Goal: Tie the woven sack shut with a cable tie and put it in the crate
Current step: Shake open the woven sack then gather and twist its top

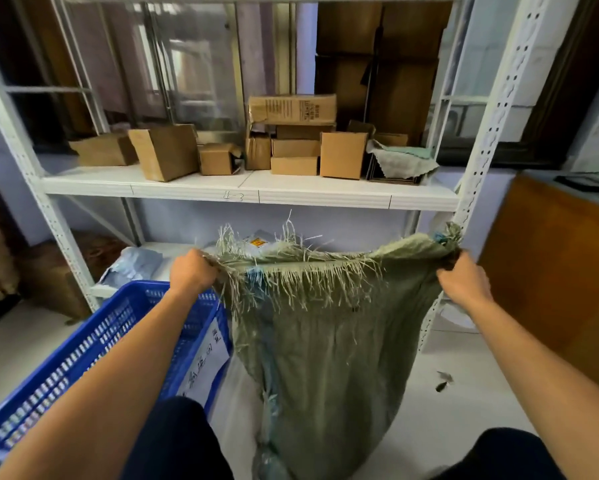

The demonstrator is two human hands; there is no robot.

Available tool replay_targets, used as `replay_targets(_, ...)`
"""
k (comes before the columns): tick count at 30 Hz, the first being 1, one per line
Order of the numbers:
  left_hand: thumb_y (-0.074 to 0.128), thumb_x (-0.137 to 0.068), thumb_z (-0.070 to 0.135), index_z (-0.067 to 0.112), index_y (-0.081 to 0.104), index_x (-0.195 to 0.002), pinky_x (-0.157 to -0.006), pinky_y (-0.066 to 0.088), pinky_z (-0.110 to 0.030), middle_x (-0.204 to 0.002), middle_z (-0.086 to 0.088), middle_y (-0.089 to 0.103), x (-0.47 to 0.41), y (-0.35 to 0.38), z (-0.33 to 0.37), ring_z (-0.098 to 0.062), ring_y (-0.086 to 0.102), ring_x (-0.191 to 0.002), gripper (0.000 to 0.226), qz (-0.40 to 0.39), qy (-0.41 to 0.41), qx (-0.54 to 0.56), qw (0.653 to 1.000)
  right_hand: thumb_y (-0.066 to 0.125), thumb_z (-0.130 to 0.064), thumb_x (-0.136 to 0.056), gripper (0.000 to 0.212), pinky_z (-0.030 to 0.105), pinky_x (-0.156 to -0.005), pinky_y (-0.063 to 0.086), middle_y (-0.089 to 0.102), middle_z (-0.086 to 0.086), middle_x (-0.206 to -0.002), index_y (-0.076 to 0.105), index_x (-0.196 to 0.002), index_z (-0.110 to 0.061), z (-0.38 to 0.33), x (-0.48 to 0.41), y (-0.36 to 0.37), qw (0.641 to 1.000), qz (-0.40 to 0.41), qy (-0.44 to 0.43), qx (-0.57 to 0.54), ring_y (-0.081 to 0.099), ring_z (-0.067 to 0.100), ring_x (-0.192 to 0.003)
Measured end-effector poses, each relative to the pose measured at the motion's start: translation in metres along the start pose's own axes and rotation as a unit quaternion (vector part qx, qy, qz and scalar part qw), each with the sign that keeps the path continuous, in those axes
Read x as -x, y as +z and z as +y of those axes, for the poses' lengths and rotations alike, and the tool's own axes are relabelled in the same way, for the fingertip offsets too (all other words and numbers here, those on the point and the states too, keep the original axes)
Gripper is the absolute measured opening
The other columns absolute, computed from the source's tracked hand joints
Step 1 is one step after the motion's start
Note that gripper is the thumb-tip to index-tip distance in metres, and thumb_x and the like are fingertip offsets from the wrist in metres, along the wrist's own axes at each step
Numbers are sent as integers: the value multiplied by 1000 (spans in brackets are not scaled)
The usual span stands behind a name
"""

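A green woven sack (325, 358) with a frayed top edge hangs in front of me, its bottom near the floor between my knees. My left hand (192, 271) grips the left corner of its mouth. My right hand (464, 280) grips the right corner, so the mouth is stretched wide between them. A blue plastic crate (94, 348) with a white paper label stands on the floor to the left, touching the sack's side. No cable tie is visible.
A white metal shelf rack (249, 194) stands just behind the sack, with several cardboard boxes (166, 150) on its middle shelf and grey mail bags (132, 266) on the lower one. A brown wooden cabinet (554, 271) is at the right. The floor is pale tile.
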State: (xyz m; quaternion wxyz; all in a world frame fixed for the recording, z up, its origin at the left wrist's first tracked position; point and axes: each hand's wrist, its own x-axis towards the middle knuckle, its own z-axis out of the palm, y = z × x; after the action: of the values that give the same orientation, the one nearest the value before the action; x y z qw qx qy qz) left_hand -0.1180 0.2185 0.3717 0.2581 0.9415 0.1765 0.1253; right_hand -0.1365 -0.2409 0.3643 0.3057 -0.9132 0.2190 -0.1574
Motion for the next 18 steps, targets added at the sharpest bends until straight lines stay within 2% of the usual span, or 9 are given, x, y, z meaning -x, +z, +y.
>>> replay_targets(2, 60, -87, 12, 5, 68, -78, -65, 40, -34, -82, -14, 69, 3, 7, -4, -31, 50, -69, 14, 3, 43, -47, 998, 64, -19, -95, 39, 43, -82, 52, 68, 20, -112, 49, -129, -9, 2, 3, 1, 999, 8, -9, 32, 65, 42, -102)
replay_targets(5, 60, -84, 11, 5, 71, -82, -66, 40, -33, -85, -18, 70, 4, 15, -7, -37, 59, -75, 12, 13, 77, -56, 995, 65, -18, -95, 39, 37, -71, 45, 68, 22, -106, 49, -129, -6, 7, 4, 3, 996, 32, -24, 82, 63, 39, -89)
replay_targets(7, 61, -84, 12, 3, 71, -80, -64, 39, -33, -86, -21, 72, 4, 19, -9, -39, 61, -76, 14, 26, 85, -59, 994, 63, -15, -95, 33, 38, -68, 49, 65, 16, -93, 51, -125, -8, 13, 5, 6, 992, 50, -40, 107, 58, 34, -77)
replay_targets(9, 61, -84, 11, 2, 71, -81, -64, 38, -34, -86, -23, 72, 4, 20, -9, -41, 62, -77, 14, 43, 88, -51, 994, 61, -11, -96, 27, 41, -71, 55, 64, 14, -89, 54, -122, -11, 15, 5, 7, 992, 65, -51, 98, 60, 33, -76)
replay_targets(12, 60, -82, 7, 0, 72, -78, -64, 39, -33, -75, -19, 67, 3, 20, -8, -35, 55, -69, 15, 58, 74, -22, 995, 57, -8, -96, 27, 48, -84, 56, 69, 20, -101, 59, -123, -11, 13, 2, 8, 998, 58, -18, 22, 65, 40, -93)
replay_targets(14, 62, -85, 12, 1, 72, -74, -64, 38, -32, -67, -13, 58, 4, 19, -2, -32, 52, -65, 18, 63, 62, 0, 996, 57, -11, -95, 25, 53, -93, 53, 68, 23, -112, 62, -119, -8, 10, -1, 9, 997, 57, 13, -42, 63, 44, -106)
replay_targets(16, 63, -89, 16, 6, 71, -75, -67, 41, -32, -70, -11, 60, 3, 18, 4, -30, 50, -66, 19, 50, 41, 31, 997, 56, -15, -94, 28, 55, -98, 50, 66, 21, -119, 64, -120, -7, 3, 0, 7, 993, 56, 26, -96, 59, 45, -114)
replay_targets(18, 62, -90, 14, 12, 69, -78, -76, 50, -34, -77, -12, 66, 0, 20, 6, -31, 57, -72, 14, 24, 15, 70, 997, 58, -23, -94, 34, 53, -103, 48, 66, 15, -123, 65, -124, -8, -5, 3, 4, 987, 50, 37, -147, 56, 43, -119)
